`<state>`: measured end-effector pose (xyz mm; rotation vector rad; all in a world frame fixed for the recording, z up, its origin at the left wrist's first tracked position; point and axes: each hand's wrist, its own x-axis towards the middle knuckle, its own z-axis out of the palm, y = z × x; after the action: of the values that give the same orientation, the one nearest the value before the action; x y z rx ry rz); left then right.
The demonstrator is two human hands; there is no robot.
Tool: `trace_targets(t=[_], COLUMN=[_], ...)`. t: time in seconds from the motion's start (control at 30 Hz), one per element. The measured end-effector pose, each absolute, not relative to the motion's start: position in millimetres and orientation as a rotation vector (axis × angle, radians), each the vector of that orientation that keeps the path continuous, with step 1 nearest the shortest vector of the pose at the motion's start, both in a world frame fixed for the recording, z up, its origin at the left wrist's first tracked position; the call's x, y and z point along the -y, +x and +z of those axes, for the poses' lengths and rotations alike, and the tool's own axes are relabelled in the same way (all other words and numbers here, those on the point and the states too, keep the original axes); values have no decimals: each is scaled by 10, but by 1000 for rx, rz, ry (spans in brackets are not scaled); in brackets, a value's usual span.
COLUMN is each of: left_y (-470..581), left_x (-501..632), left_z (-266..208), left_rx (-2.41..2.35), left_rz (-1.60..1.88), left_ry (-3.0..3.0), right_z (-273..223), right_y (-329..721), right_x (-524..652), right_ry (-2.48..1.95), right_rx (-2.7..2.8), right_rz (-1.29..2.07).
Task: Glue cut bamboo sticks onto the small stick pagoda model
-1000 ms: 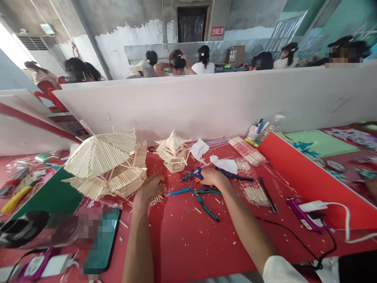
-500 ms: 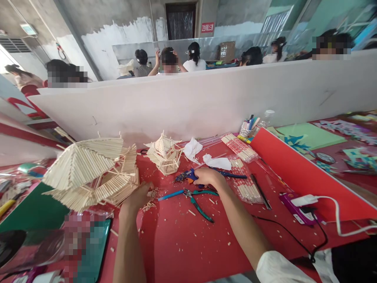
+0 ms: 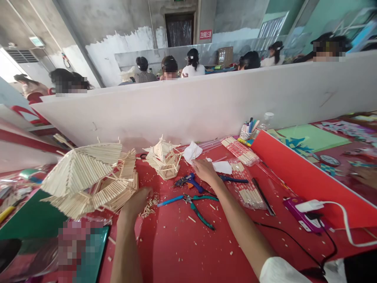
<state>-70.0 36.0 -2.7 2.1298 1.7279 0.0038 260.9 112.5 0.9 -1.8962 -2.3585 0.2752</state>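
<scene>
My left hand (image 3: 139, 201) rests on its side by a small heap of wood scraps (image 3: 150, 207), fingers reaching out and slightly blurred. Beside it stands a large pavilion model (image 3: 85, 169) built of thin sticks. My right hand (image 3: 205, 171) is held out, empty, with its fingertips at the lower edge of a crumpled white tissue (image 3: 193, 151). Just under that hand lies a blue glue gun (image 3: 191, 181) on the table. Closer to me are green-handled cutting pliers (image 3: 196, 208) and a blue pen-like stick (image 3: 170, 201). A smaller stick pavilion (image 3: 163, 159) stands further back.
Packs of sticks (image 3: 247, 184) lie at the right, by a red board (image 3: 306, 181). A purple power strip (image 3: 303, 215) with cables sits near my right arm. A white partition (image 3: 188, 102) borders the red table (image 3: 182, 251). Several people sit beyond it.
My right hand has let go of the glue gun, which now lies on the table, and moved back toward the tissue. My left hand stays by the scraps, shifted slightly.
</scene>
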Motion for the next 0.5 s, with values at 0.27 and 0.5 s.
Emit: trace_targets(t=[0.27,0.5], left_y=[-635,-614], left_x=[-414,-432], left_z=[-18,0], left_rx=[-1719,-1729], left_rz=[43,91], left_ry=[2120,2124], right_z=[-155,-251], right_y=[2603,2587], right_x=[-1172,-1175], right_ry=[-1903,-1902], right_rx=[2377,2395], right_rz=[198,168])
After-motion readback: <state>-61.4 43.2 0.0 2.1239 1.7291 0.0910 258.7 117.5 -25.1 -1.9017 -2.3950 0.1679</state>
